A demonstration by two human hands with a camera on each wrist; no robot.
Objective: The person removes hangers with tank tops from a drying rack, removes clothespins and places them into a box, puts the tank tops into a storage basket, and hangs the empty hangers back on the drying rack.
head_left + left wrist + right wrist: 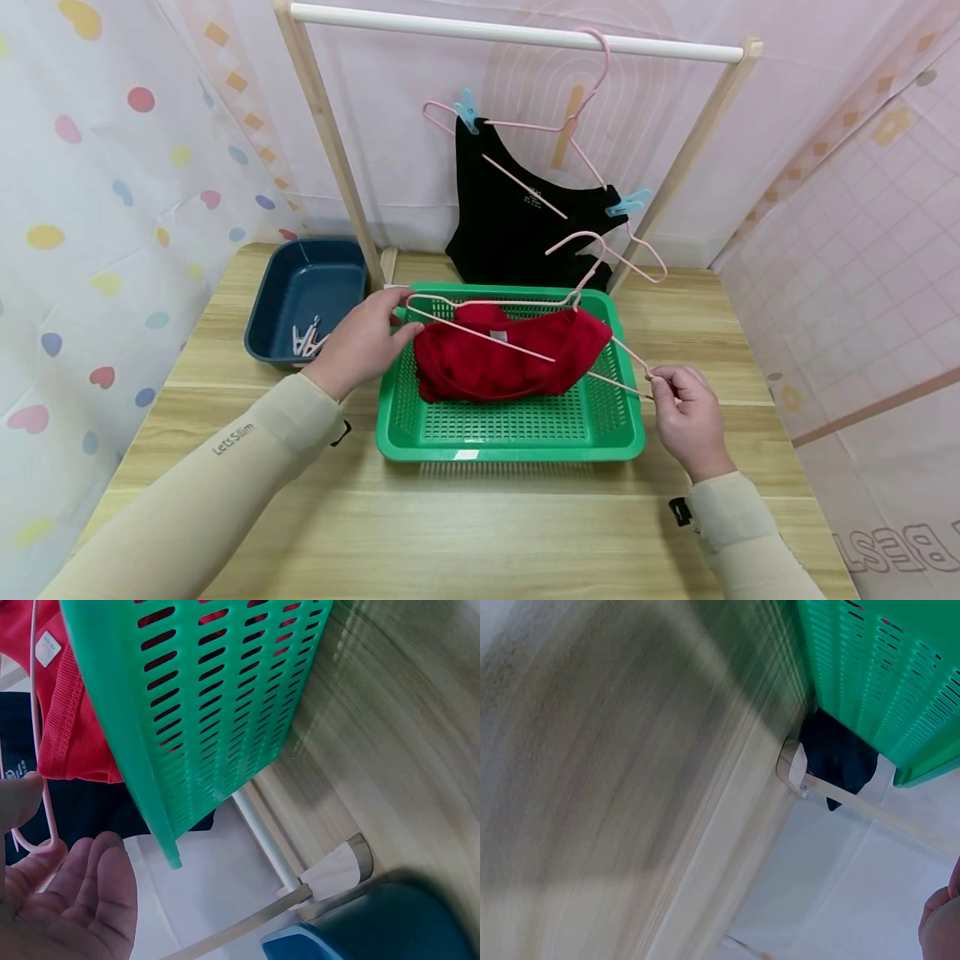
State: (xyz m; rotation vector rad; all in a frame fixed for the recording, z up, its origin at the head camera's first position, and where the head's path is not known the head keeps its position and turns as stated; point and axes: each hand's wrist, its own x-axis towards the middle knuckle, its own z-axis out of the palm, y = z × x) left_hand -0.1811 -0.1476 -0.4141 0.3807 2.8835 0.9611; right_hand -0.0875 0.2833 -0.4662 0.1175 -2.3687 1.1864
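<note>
A pink hanger (pixel 480 330) lies across a red garment (pixel 504 367), which rests bunched in the green basket (pixel 510 454). One edge of the cloth covers part of the hanger's right arm, and a small pale label shows at the neckline. My left hand (pixel 363 337) holds the hanger's left end between thumb and index finger, its other fingers loosely extended in the left wrist view. At the opposite end, my right hand (pixel 690 417) pinches the right corner of the hanger. Only a bit of that hand's fingers (pixel 939 926) enters the right wrist view.
Behind the basket, a black top (pixel 517 217) hangs from another pink hanger (pixel 596 87) with blue clothespins (pixel 630 203), on a rack with a white rod (pixel 517 33). A dark blue bin (pixel 311 279) with several pale clothespins (pixel 307 340) stands at the left.
</note>
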